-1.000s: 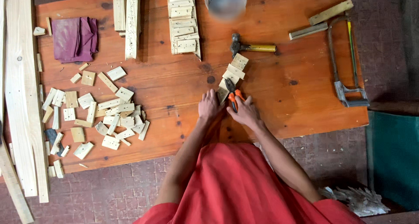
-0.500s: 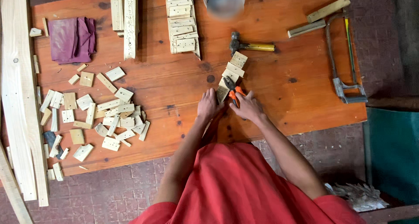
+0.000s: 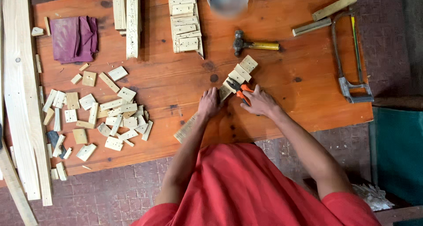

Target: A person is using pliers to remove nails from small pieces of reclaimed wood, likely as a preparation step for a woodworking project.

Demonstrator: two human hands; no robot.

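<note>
My left hand (image 3: pixel 209 103) presses down on a long wooden slat (image 3: pixel 220 97) that lies diagonally on the wooden table (image 3: pixel 282 80). Small wooden blocks (image 3: pixel 243 68) sit on the slat's far end. My right hand (image 3: pixel 260 101) grips orange-handled pliers (image 3: pixel 240 89), whose jaws point at the slat just beside the blocks. Both arms reach out from a red garment at the bottom of the view.
A hammer (image 3: pixel 253 44) lies just beyond the slat. A hacksaw (image 3: pixel 350 58) and two wooden bars (image 3: pixel 324 15) are at the right. A pile of small wood offcuts (image 3: pixel 101 113) covers the left side, with a purple cloth (image 3: pixel 74 38), stacked slats (image 3: pixel 184 21) and long planks (image 3: pixel 22 98).
Both hands stay at the slat; my right hand with the pliers has shifted only slightly. The view has drifted a little.
</note>
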